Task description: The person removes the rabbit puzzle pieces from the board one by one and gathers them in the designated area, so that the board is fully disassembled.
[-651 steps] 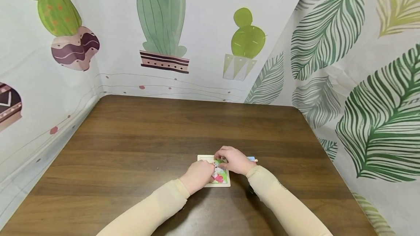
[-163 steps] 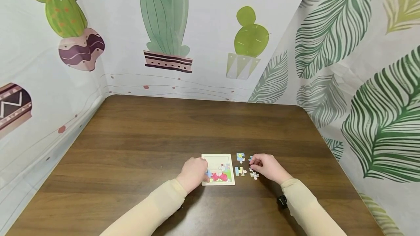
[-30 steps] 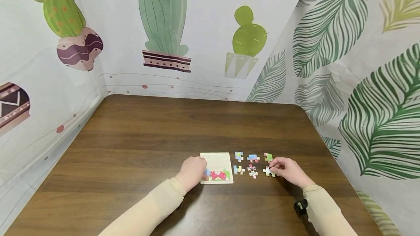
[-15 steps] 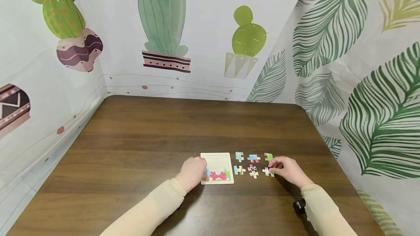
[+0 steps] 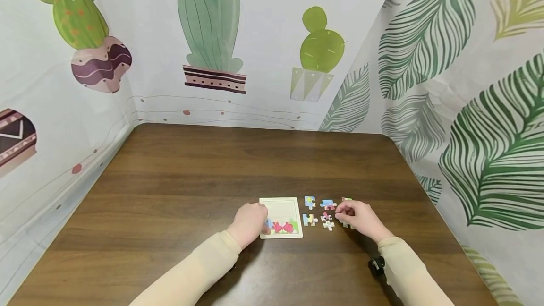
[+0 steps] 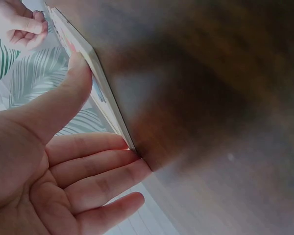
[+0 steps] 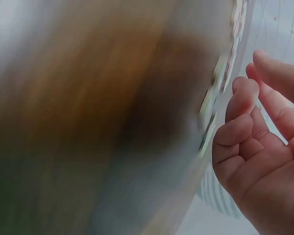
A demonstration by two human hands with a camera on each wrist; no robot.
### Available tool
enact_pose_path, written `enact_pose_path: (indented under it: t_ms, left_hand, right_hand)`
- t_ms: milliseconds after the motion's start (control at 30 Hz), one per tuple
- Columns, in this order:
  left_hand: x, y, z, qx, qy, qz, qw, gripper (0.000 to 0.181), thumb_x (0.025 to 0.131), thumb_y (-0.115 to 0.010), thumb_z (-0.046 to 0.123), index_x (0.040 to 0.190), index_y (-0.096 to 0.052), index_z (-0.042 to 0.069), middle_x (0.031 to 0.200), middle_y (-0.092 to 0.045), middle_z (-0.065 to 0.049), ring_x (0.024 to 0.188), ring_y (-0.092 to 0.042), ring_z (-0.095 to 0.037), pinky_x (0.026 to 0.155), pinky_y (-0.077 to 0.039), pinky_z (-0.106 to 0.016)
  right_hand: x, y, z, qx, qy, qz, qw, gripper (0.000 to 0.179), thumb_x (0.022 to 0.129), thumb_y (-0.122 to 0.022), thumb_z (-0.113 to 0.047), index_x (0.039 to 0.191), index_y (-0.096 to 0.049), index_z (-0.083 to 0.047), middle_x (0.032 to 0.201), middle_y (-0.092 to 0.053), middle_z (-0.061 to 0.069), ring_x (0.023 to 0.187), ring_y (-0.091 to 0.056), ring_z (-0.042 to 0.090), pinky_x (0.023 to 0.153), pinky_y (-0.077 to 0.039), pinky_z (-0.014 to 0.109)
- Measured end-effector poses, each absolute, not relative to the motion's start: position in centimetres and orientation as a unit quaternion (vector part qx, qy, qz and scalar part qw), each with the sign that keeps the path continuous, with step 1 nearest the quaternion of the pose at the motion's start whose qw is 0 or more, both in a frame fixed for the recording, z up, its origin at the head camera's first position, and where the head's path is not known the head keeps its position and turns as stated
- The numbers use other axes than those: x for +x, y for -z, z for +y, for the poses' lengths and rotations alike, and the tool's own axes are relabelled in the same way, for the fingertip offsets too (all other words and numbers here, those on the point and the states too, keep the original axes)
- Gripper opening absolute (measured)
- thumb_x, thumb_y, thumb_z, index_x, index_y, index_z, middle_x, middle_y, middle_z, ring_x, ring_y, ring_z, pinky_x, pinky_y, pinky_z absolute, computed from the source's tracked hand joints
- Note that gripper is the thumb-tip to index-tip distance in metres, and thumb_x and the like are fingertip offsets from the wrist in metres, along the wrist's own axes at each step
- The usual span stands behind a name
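Note:
A jigsaw puzzle frame (image 5: 299, 216) with a pale rim lies on the table, a row of pink, green and blue pieces (image 5: 284, 227) along its near side. My left hand (image 5: 248, 221) grips its left side, thumb laid over the rim and fingertips against the edge in the left wrist view. To the right lie several loose jigsaw pieces, among them a blue-and-yellow one (image 5: 310, 201), a blue-and-red one (image 5: 328, 204) and a mostly white one (image 5: 328, 225). My right hand (image 5: 361, 218), loosely curled and holding nothing, hovers over the rightmost pieces, partly hiding them.
The brown wooden table (image 5: 191, 174) stretches out around the puzzle. Patterned cloth walls (image 5: 263, 51) with cacti and leaves stand along its back and sides. A black wrist device (image 5: 376, 265) sits under the right sleeve.
Over the longer span, several pieces have left the frame for the table at right. In the last half second my right hand has moved left from the far-right piece; my left stays put.

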State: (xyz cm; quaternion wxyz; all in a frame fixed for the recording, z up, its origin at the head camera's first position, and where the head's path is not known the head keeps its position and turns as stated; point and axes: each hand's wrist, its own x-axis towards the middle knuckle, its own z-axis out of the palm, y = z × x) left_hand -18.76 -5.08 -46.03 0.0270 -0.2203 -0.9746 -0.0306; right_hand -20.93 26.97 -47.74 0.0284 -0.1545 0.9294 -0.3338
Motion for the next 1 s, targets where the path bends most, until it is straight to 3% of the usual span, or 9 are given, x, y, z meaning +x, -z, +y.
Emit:
enact_pose_path:
  t_ms: [167,233,400,467,1000]
  left_hand:
    - [-18.7,45.8,-5.2,-0.222,0.034,-0.974,0.028,0.045,0.063,-0.084,0.038,0.053,-0.048,0.015,0.058,-0.057,0.003,0.051,-0.053,-0.01,0.056,-0.05,-0.029]
    - [-18.7,45.8,-5.2,-0.22,0.039,-0.974,0.024,0.045,0.063,-0.084,0.038,0.053,-0.047,0.015,0.058,-0.056,0.003,0.05,-0.053,-0.01,0.055,-0.051,-0.03]
    - [-18.7,45.9,-5.2,-0.214,0.047,-0.976,0.017,0.043,0.064,-0.084,0.037,0.055,-0.049,0.014,0.059,-0.058,0.002,0.052,-0.056,-0.013,0.054,-0.051,-0.031]
    - [-18.7,46.0,-5.2,-0.216,0.045,-0.975,0.021,0.043,0.063,-0.084,0.037,0.054,-0.049,0.015,0.059,-0.058,0.002,0.051,-0.055,-0.012,0.054,-0.051,-0.03]
    - [-18.6,46.2,-5.3,-0.226,0.03,-0.973,0.035,0.04,0.063,-0.084,0.04,0.057,-0.054,0.014,0.059,-0.059,0.002,0.054,-0.059,-0.014,0.057,-0.05,-0.03]
  right_hand:
    - [-21.1,47.7,24.4,-0.184,0.343,0.92,0.039,0.006,0.084,-0.071,-0.015,0.083,-0.067,-0.011,0.071,-0.058,-0.006,0.062,-0.05,0.005,0.057,-0.044,0.023]
    - [-21.2,47.7,23.2,-0.196,0.342,0.918,0.044,0.005,0.085,-0.071,-0.015,0.083,-0.067,-0.013,0.07,-0.058,-0.008,0.062,-0.05,0.004,0.07,-0.044,0.028]
    - [-21.3,47.4,20.8,-0.203,0.364,0.906,0.073,0.004,0.085,-0.07,-0.014,0.085,-0.066,-0.014,0.07,-0.056,-0.006,0.056,-0.049,0.005,0.061,-0.047,0.03]
    - [-21.3,47.3,20.1,-0.209,0.372,0.901,0.08,0.004,0.085,-0.07,-0.013,0.086,-0.066,-0.013,0.071,-0.055,-0.005,0.055,-0.048,0.006,0.047,-0.044,0.025]
    - [-21.2,47.4,14.8,-0.28,0.358,0.886,0.093,0.005,0.083,-0.071,-0.012,0.086,-0.067,-0.011,0.072,-0.058,-0.008,0.062,-0.049,0.003,0.059,-0.044,0.021]
